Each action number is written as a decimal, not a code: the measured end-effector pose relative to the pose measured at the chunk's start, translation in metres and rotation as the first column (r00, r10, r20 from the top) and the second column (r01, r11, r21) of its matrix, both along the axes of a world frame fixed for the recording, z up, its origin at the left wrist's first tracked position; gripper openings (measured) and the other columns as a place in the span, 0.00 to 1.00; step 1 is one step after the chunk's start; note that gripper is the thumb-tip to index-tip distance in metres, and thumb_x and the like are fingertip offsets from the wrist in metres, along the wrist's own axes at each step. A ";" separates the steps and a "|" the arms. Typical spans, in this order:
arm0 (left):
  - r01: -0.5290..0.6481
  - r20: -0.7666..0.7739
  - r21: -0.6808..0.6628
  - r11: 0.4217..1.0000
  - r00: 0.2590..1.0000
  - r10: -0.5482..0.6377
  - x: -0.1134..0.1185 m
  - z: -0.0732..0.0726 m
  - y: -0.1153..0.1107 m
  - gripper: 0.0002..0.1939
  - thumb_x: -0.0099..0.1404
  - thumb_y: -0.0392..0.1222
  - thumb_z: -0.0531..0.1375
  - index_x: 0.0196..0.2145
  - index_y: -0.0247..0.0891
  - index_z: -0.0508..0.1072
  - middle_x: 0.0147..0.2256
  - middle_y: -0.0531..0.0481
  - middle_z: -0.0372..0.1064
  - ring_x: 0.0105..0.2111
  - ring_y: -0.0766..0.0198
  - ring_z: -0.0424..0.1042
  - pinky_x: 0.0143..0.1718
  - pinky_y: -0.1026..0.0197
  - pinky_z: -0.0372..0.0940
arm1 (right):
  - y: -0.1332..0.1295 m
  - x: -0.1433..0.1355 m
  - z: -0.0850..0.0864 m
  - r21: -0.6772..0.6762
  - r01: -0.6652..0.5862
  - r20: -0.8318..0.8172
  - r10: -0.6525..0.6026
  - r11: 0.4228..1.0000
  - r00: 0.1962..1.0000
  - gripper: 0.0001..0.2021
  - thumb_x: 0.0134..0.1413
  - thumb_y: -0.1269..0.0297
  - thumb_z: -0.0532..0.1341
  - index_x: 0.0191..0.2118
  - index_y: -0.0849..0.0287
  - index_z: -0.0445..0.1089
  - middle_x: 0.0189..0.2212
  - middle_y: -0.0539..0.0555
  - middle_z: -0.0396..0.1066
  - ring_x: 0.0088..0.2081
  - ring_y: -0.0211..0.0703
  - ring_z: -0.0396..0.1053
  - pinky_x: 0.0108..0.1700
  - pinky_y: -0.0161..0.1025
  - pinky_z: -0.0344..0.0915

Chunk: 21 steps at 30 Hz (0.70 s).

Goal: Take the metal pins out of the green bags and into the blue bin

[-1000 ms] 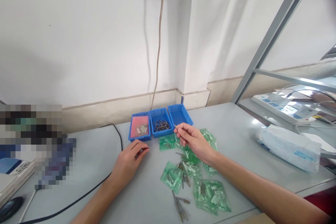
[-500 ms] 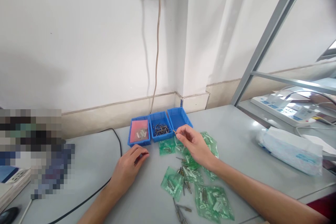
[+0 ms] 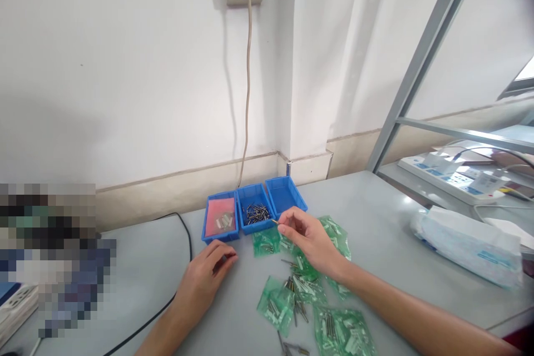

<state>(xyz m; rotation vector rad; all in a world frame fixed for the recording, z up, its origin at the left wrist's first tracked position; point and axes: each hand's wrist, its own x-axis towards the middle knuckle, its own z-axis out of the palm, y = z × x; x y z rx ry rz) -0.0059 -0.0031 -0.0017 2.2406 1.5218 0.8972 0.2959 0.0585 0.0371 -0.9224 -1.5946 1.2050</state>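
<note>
Right hand (image 3: 311,238) pinching a slim metal pin (image 3: 274,222) by the middle blue bin (image 3: 257,228)'s near right corner, left hand (image 3: 207,270) curled, any grasp hidden, and a slack pinch could drop it among the green plastic bags (image 3: 267,241)!

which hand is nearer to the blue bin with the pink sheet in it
Left. The left hand is just in front of that blue bin; the right hand is farther off, to its right, pinching a small metal piece.
</note>
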 end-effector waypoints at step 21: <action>0.010 0.037 -0.027 1.000 0.999 -0.009 0.000 -0.004 0.002 0.11 0.79 0.51 0.57 0.43 0.45 0.75 0.42 0.51 0.73 0.38 0.62 0.73 0.40 0.63 0.68 | 0.001 0.000 0.008 -0.267 -0.151 -0.261 0.079 0.952 0.962 0.18 0.62 0.45 0.70 0.40 0.57 0.72 0.29 0.46 0.61 0.28 0.36 0.55 0.33 0.37 0.54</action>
